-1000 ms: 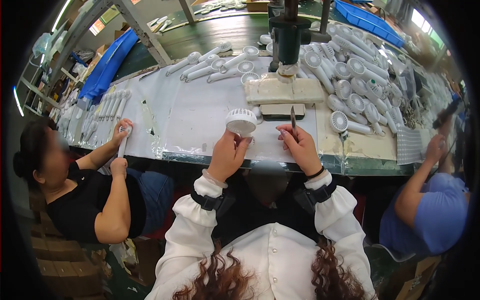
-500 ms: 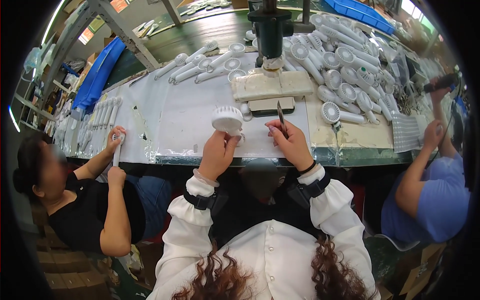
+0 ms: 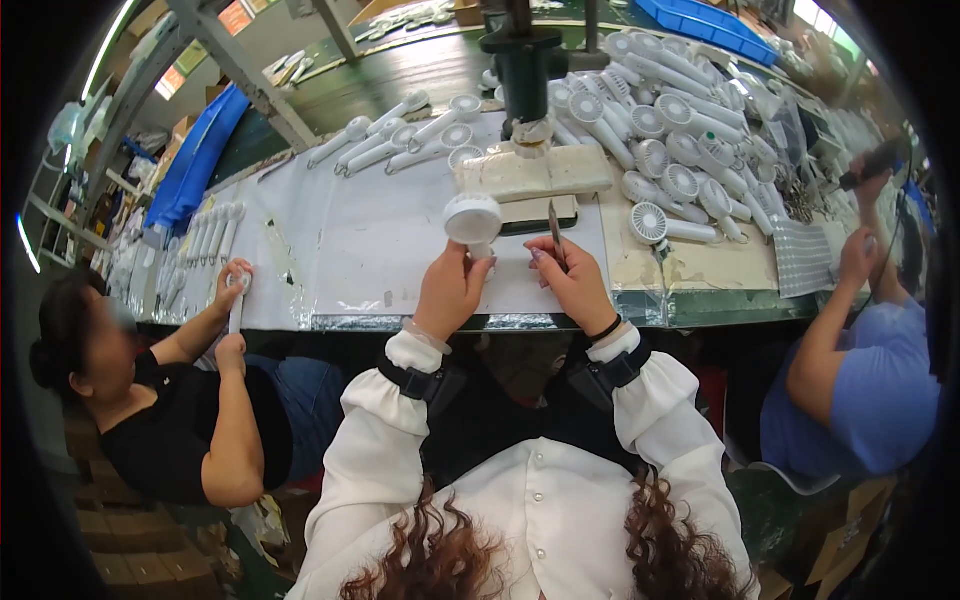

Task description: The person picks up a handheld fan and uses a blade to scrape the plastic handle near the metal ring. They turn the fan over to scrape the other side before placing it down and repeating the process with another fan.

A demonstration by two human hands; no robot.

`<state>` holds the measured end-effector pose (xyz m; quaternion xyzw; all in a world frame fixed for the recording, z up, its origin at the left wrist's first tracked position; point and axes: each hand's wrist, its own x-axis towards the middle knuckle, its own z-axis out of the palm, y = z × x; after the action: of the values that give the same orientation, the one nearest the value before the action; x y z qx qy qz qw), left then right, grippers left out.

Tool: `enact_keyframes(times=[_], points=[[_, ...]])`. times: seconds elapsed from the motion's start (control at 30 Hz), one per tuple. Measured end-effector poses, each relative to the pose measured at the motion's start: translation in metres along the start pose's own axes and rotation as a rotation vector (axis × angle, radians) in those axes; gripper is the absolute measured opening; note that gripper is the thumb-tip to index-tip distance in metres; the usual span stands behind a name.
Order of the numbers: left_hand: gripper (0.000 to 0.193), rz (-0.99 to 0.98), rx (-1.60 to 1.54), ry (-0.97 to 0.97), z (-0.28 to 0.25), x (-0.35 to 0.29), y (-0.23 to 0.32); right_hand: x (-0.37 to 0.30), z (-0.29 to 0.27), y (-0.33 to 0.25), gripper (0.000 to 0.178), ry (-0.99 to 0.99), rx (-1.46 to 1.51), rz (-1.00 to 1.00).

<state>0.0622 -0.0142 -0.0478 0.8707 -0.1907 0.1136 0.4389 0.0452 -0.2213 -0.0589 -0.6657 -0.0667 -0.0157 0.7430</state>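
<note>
My left hand (image 3: pixel 450 290) is closed around the neck of a white handheld fan (image 3: pixel 472 217), its round head upright above the fingers. Beside it, my right hand (image 3: pixel 575 280) grips a slim pointed metal tool (image 3: pixel 554 225), point upward; its lower part is hidden in the fingers, so I cannot tell its exact kind. The fan and the tool are apart. Just beyond my hands lies a dark shallow box with a pale top (image 3: pixel 540 214), in front of a cream padded block (image 3: pixel 535 172) under the machine.
A dark green press (image 3: pixel 524 75) stands over the block. A heap of white handheld fans (image 3: pixel 680 180) covers the right; several more fans (image 3: pixel 395 140) lie at back left. Co-workers sit at left (image 3: pixel 160 400) and right (image 3: pixel 850 380), the left one holding a fan.
The fan in my left hand has turned, from its head lying tilted to a more upright pose, and shifted slightly right. My right hand keeps the tool almost in place.
</note>
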Motion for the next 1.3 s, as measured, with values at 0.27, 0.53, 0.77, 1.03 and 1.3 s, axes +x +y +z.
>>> enact_keyframes(times=[0.27, 0.53, 0.77, 1.03, 1.3], points=[[0.029, 0.058, -0.035, -0.04, -0.014, 0.0, 0.002, 0.0, -0.001, 0.001, 0.022, -0.01, -0.006, 0.01], [0.03, 0.02, 0.03, -0.103, -0.017, -0.004, 0.003, -0.001, -0.002, 0.002, 0.021, -0.028, 0.0, 0.018], [0.021, 0.027, -0.023, -0.098, -0.014, -0.008, -0.011, -0.002, -0.001, 0.002, 0.021, -0.035, 0.004, 0.004], [0.035, -0.129, -0.226, -0.053, -0.006, 0.013, -0.026, 0.002, 0.0, -0.001, 0.022, -0.058, -0.03, -0.023], [0.035, -0.082, -0.211, -0.046, -0.004, -0.001, -0.01, -0.003, -0.003, 0.001, 0.022, -0.007, -0.037, 0.001]])
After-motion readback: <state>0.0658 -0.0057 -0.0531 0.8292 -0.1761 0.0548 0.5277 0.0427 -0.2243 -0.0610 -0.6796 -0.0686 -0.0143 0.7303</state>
